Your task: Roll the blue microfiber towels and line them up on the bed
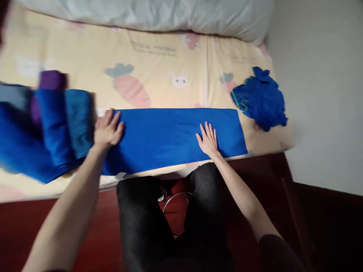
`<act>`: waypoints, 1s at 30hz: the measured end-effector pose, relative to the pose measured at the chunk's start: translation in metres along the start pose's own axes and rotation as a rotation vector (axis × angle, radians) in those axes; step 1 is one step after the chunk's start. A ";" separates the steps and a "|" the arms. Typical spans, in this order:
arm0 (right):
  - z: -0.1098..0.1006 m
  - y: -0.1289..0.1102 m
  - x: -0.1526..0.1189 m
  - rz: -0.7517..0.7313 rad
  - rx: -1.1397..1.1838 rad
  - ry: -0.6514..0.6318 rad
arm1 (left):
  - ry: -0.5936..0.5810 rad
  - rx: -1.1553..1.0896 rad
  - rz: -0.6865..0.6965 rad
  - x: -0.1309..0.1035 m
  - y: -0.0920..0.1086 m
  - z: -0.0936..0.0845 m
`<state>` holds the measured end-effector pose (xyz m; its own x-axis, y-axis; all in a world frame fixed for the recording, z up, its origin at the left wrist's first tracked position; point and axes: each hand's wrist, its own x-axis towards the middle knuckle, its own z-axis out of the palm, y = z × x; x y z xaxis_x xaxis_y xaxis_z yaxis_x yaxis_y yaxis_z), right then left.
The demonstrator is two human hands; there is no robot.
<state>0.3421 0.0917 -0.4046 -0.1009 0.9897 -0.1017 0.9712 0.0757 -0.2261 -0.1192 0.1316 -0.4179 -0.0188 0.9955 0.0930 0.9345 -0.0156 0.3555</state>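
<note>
A long blue cloth, perhaps a towel, lies flat in a strip along the bed's front edge. My left hand rests on its left end, fingers spread. Toward the right end, my right hand presses flat on the cloth with its fingers apart. Neither hand grips anything. Just left of my left hand are rolled or folded cloths: a teal one, a blue one and a purple one.
A crumpled blue cloth with green edging lies at the right by the wall. Farther left are another blue cloth and a grey one. A pale pillow or quilt spans the back of the patterned bed sheet.
</note>
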 end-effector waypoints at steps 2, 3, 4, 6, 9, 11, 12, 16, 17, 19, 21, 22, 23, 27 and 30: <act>-0.010 0.032 0.029 0.077 -0.015 0.010 | 0.015 0.000 0.001 0.003 -0.002 0.004; -0.014 0.051 0.043 0.126 -0.025 0.019 | 0.013 0.000 -0.003 0.004 -0.001 0.005; -0.019 0.071 0.055 0.165 -0.035 0.025 | 0.008 0.001 -0.010 0.004 0.000 0.005; -0.027 0.109 0.076 0.206 -0.050 0.029 | 0.002 0.010 -0.021 0.004 0.004 0.003; -0.036 0.154 0.099 0.213 -0.065 0.013 | 0.027 0.025 -0.009 0.005 0.010 -0.002; -0.040 0.169 0.107 0.220 -0.064 0.004 | 0.035 0.033 0.007 0.007 0.015 -0.004; -0.041 0.172 0.108 0.222 -0.059 0.005 | 0.032 0.035 0.009 0.008 0.018 -0.006; -0.042 0.157 0.079 0.140 -0.035 0.052 | 0.055 0.020 -0.011 -0.012 0.035 -0.008; -0.042 0.153 0.063 0.090 -0.031 0.058 | 0.073 0.008 -0.016 -0.025 0.039 -0.008; -0.040 0.149 0.024 -0.009 -0.024 0.037 | 0.082 -0.015 -0.019 -0.062 0.044 -0.008; -0.041 0.156 -0.019 -0.011 -0.026 0.002 | 0.042 -0.041 -0.040 -0.107 0.046 -0.008; -0.042 0.164 -0.040 0.054 -0.035 0.005 | 0.045 -0.039 -0.061 -0.132 0.047 -0.009; -0.045 0.174 -0.060 0.157 -0.044 0.021 | 0.058 -0.042 -0.085 -0.157 0.049 -0.011; -0.063 0.205 -0.133 0.488 -0.070 0.065 | 0.014 -0.074 -0.221 -0.250 0.063 -0.013; -0.067 0.196 -0.191 0.517 -0.042 0.107 | -0.107 -0.176 -0.396 -0.308 0.082 -0.008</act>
<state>0.5659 -0.0743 -0.3648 0.4141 0.9058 -0.0900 0.8963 -0.4230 -0.1332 -0.0394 -0.1769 -0.4097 -0.3177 0.9318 -0.1756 0.7877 0.3625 0.4981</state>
